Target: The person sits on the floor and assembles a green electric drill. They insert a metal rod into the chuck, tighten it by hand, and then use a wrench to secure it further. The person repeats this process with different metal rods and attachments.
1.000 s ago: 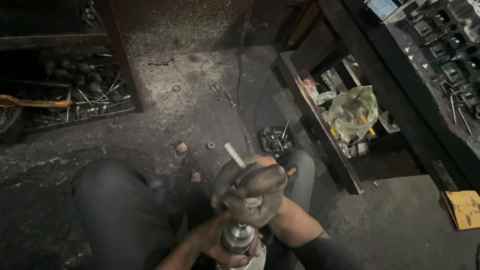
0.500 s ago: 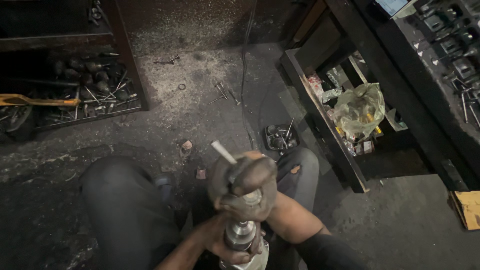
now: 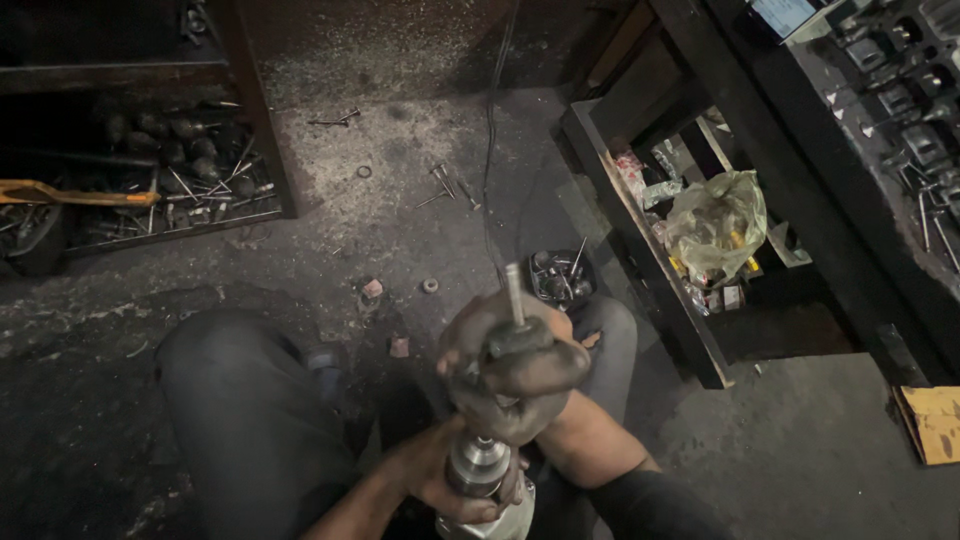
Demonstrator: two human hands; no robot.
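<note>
Head view: right hand point(image 3: 520, 375) clenched around an engine valve point(image 3: 514, 300) seated in a drill chuck point(image 3: 477, 465), which the left hand point(image 3: 450, 480) grips; valve mounted, further working not visible

A metal valve point(image 3: 516, 325) is standing upright in the lower middle of the frame, its thin pale stem pointing up and slightly left, its dark round head sitting just below the stem. Beneath it, a silvery drill chuck point(image 3: 477, 462) is pointing upward near the bottom edge, ridged and shiny, joining a pale drill body point(image 3: 497, 518) that is running off the bottom of the frame. Both are looking grimy and oil-darkened.
</note>
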